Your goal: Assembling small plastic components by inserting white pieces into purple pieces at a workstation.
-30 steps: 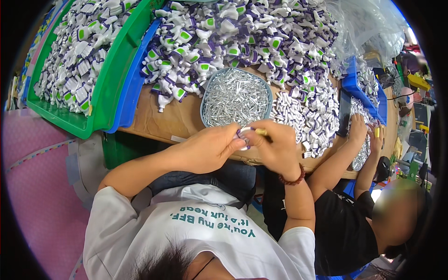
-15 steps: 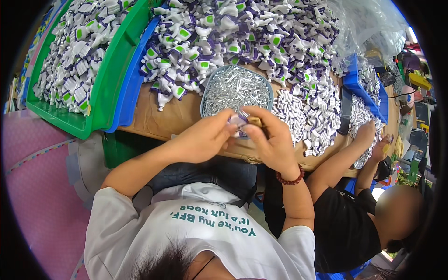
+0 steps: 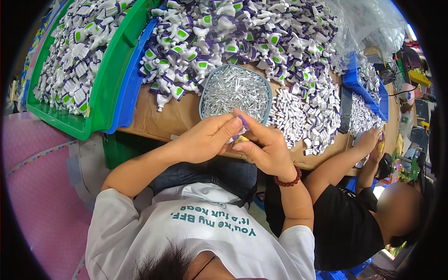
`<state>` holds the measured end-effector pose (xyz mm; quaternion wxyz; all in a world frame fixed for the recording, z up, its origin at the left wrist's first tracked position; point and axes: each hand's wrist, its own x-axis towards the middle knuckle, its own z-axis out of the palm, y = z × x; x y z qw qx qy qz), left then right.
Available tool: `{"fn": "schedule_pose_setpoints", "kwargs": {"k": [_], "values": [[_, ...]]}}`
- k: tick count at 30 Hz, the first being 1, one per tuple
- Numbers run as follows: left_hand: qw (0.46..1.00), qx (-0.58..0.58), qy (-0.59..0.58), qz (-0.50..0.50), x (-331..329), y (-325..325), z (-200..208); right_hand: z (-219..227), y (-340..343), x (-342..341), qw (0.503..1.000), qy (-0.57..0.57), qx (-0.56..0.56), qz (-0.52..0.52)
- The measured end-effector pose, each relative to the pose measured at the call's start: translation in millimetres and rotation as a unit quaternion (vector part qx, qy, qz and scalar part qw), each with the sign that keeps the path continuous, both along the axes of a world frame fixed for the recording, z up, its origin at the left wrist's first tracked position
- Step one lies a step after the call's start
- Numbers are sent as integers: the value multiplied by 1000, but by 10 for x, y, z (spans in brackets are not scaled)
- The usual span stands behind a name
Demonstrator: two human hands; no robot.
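My left hand and my right hand meet at the table's front edge, both closed around one small white and purple plastic part; only its purple tip shows between the fingers. A small yellowish piece sits under my right thumb. Just behind my hands stands a round grey bowl full of short silver metal pins. Beyond it lies a big heap of white, purple and green plastic toy parts.
A green bin of similar parts and a blue bin edge stand at the left. Small white pieces are piled to the right of the bowl. Another person in black works at my right, hands at a blue tray.
My hands have stayed joined on the part, turned it and drawn slightly toward me. The neighbour's hands moved from the tray toward the table's edge.
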<state>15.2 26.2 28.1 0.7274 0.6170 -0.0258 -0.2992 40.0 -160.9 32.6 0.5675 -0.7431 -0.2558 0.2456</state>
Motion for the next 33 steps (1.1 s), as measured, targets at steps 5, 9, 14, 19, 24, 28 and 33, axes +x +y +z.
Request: {"fn": "schedule_pose_setpoints", "kwargs": {"k": [5,9,14,19,24,28,33], "values": [[993,70,-87,-43,4,51,-29,-58,-2,-3,1000,-5,0,2],[998,28,-63,-10,-81,37,-157,-93,16,19,999,-48,-23,8],[999,-22,11,20,-132,3,-272,-83,33,49,1000,2,-27,7],[964,-61,53,255,40,324,-119,-49,-16,226,999,10,-34,-25],[851,-198,-288,393,405,911,562,-191,-137,364,968,-149,-153,-129],[784,388,-383,296,338,748,277,-337,-130,367,915,-322,-216,-108],[721,536,-425,114,111,653,-167,-331,-89,344,888,-348,-289,-81]]}}
